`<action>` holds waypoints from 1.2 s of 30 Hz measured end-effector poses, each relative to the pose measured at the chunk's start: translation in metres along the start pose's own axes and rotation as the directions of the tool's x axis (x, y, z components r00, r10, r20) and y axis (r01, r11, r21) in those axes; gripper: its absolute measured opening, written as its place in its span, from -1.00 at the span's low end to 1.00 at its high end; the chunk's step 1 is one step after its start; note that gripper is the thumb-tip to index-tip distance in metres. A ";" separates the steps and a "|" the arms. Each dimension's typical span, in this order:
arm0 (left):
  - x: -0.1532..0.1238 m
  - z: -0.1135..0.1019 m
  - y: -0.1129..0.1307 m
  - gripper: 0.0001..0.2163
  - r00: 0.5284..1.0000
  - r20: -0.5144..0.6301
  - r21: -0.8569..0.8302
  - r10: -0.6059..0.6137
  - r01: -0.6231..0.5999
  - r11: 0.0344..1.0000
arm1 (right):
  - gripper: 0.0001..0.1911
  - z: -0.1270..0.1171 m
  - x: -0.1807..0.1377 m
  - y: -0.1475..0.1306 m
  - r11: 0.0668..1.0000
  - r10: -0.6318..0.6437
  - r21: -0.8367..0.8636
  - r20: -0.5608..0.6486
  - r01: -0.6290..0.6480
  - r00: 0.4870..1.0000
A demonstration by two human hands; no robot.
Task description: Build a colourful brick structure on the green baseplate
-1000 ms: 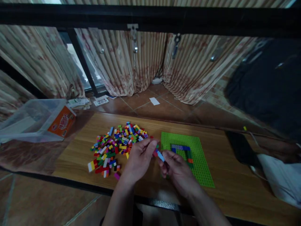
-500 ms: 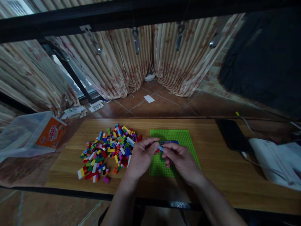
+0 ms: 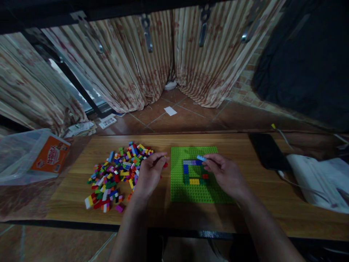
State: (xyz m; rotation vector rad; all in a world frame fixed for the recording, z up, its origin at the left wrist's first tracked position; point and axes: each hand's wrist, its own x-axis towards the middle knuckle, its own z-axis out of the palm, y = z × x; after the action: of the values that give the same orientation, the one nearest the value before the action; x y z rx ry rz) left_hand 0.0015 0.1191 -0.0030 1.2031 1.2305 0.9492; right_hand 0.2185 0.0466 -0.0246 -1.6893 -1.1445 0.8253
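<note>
My right hand [image 3: 225,174] pinches a light blue brick [image 3: 201,158] over the upper right part of the green baseplate [image 3: 178,193]. Under it, bricks set on the plate form a rectangular outline, with blue bricks [image 3: 185,169] on the left side, a yellow brick [image 3: 194,181] along the near side and a red brick [image 3: 205,176] at the right. Left of the plate, my left hand [image 3: 149,174] is closed, with a small red brick [image 3: 165,165] showing at its fingertips. Its palm side is hidden.
A heap of loose coloured bricks [image 3: 109,182] spreads over the left of the wooden table [image 3: 73,196]. Beyond the table's left end stands a clear plastic box [image 3: 24,156]. A black phone [image 3: 268,151] with a cable and white papers [image 3: 313,182] lie at the right.
My hands have moved apart, the left toward the heap, the right over the plate with the light blue brick. The brick outline on the plate is now uncovered. The view has shifted slightly.
</note>
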 end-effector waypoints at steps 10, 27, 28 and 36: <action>0.001 -0.004 -0.006 -0.76 0.993 0.030 0.234 0.112 -0.116 0.965 | -0.84 0.008 0.005 0.011 0.911 -0.286 -0.292 0.063 0.291 0.956; 0.011 -0.009 -0.020 -0.79 0.995 -0.003 0.268 0.103 -0.099 0.958 | -0.85 0.022 0.009 0.025 0.912 -0.208 -0.366 -0.022 0.185 0.978; 0.010 -0.008 -0.020 -0.80 0.994 0.021 0.285 0.106 -0.107 0.953 | -0.86 0.023 0.010 0.025 0.917 -0.200 -0.360 -0.036 0.174 0.979; 0.008 -0.003 -0.022 -0.81 0.983 0.098 0.333 0.156 -0.180 0.926 | -0.92 0.027 0.012 0.023 0.940 -0.157 -0.320 -0.107 0.115 0.982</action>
State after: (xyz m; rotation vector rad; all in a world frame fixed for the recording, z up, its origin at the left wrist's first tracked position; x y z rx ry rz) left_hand -0.0024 0.1242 -0.0254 1.6245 1.2848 0.8288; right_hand 0.2065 0.0621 -0.0562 -1.8643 -1.3364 0.4545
